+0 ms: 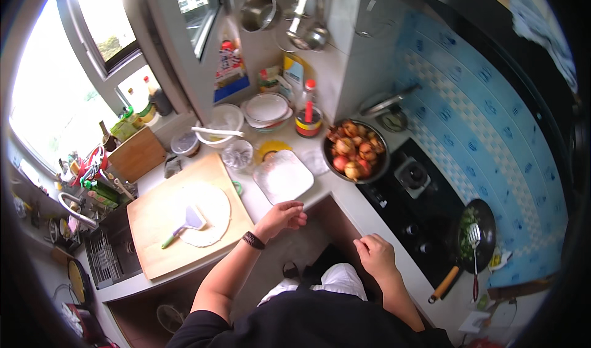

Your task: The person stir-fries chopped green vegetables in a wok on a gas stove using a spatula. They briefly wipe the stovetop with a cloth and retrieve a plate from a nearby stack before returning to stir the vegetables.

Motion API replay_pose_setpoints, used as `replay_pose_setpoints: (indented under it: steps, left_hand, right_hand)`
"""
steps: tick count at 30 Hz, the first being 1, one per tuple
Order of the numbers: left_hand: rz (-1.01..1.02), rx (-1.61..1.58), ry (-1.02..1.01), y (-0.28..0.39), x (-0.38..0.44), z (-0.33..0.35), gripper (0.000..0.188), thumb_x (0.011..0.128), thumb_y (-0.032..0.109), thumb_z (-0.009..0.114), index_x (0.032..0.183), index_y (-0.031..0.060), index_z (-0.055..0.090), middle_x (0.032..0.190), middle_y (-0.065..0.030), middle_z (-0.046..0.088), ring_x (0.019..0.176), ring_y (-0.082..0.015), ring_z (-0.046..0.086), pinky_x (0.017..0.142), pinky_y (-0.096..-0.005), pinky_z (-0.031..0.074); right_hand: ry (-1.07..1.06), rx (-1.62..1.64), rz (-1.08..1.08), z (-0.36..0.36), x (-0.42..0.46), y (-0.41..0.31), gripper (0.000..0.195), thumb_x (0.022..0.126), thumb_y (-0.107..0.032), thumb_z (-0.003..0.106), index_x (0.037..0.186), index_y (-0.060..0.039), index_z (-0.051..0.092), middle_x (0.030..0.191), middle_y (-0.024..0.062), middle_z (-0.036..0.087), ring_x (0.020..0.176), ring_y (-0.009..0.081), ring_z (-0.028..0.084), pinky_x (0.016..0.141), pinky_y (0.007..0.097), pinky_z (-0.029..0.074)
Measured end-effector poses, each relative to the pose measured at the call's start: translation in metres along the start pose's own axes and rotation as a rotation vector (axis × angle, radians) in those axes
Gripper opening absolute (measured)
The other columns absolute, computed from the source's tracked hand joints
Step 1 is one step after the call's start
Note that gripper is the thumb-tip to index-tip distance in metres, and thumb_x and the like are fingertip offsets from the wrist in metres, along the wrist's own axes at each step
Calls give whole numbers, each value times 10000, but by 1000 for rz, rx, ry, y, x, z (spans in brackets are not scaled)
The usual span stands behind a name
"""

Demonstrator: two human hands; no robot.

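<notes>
My left hand (281,219), with a dark bracelet at the wrist, hangs with loosely bent fingers near the front corner of a white square dish (298,182). Nothing shows between its fingers. My right hand (377,254) is raised beside the stove counter, fingers curled and the palm hidden. To the left lies a wooden board (157,228) carrying a thin round sheet of dough (214,205). Across the dough rests a pale purple spatula (191,219) with a green handle. The dish's inside is glaring white, so its contents cannot be made out.
A metal bowl of onions (353,149) stands at the counter corner beside the gas stove (392,228). A wok (485,237) with chopped greens holds a slotted turner (474,237). Stacked plates (267,108), a red-capped bottle (309,110) and a sink (111,255) surround the workspace.
</notes>
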State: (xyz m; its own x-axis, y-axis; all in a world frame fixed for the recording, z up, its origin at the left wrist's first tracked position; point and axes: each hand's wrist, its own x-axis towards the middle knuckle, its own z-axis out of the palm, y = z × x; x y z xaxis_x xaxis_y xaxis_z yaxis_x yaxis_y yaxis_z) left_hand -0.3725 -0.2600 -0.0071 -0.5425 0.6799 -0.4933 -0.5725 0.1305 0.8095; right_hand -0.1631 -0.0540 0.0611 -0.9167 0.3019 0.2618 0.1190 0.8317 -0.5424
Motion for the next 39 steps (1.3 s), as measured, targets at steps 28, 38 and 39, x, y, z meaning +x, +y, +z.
replay_pose_setpoints:
  steps: [28,38,39]
  left_hand:
    - [110,-590,539,137,258,-210,167,933,97,402,1004,-43,457,900,-170,610,704,-225,633,685,-394,553]
    - [160,-586,528,163,232,-227,175,929,89,449,1007,-64,482,886,-155,622,719,-219,644,727,-390,558]
    - [175,-580,523,165,231,-227,177,927,86,452,1004,-70,484,889,-159,622,718,-218,644,726,-389,559]
  right_hand:
    - [-746,928,715,323,377,38,268,901,-306,532,1025,-69,545,734,72,583,517,171,593,435,277,460]
    - [-603,1018,1024,365,437,23,413,878,-445,541,693,-76,518,549,63,522,438,224,539,391,338,404]
    - [-605,991,1015,368,439,24,399,882,-426,537,687,-79,519,547,61,522,436,221,534,390,340,399]
